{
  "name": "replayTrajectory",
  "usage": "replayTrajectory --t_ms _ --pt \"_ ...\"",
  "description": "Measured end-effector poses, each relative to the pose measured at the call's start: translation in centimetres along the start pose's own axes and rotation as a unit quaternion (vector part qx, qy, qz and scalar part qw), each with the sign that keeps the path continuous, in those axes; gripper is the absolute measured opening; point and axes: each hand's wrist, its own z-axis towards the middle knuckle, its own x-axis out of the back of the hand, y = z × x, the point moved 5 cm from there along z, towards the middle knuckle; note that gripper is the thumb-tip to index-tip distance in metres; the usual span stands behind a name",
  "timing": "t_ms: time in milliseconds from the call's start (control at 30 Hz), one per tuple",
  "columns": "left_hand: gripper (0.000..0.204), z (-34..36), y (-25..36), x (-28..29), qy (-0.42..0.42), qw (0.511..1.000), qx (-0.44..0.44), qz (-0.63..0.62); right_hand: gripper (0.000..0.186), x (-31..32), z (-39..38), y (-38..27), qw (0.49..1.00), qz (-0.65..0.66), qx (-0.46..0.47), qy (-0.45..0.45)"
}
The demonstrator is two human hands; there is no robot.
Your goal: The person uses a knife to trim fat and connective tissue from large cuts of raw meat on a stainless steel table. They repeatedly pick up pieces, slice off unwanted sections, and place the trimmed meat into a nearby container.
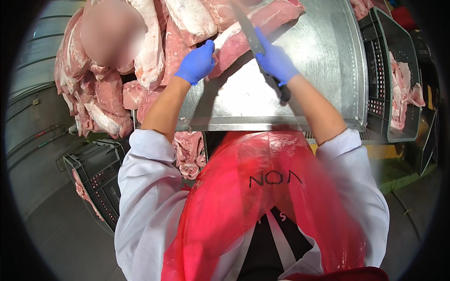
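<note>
Pink meat (230, 55) at left hand (196, 63)

Wears blue gloves (196, 64), loose white sleeves (151, 175) pushed up the forearms, and a glossy red apron (229, 164) with black lettering (251, 179). Shows black, pale-striped clothing (257, 253) beneath.

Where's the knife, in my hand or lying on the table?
In your gloved right hand, closed around its black handle; the blade crosses in front of a meat strip; contact is unclear.
</note>
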Motion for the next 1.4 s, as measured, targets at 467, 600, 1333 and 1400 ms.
replayTrajectory --t_ms 467,600,1333,1400 --pt "0.016 1.4 6.6 2.7 -0.118 0.961 -0.093 0.230 0.076 -5.2 -4.1 -4.7 0.969 0.069 -0.050 -0.231" --pt "0.016 1.5 6.4 4.2 -0.093 0.968 -0.076 0.221 0.078 -4.4 -8.1 -4.7 0.955 0.107 -0.044 -0.274" --pt "0.016 -32.2 -4.4 7.2 0.026 0.981 0.014 0.193 0.076 9.1 -11.9 4.4 0.940 0.275 -0.096 -0.176" --pt "0.043 -33.8 -8.0 2.1 -0.255 0.862 0.304 0.316 0.082 12.9 -11.5 8.8 0.973 0.176 -0.127 -0.075"
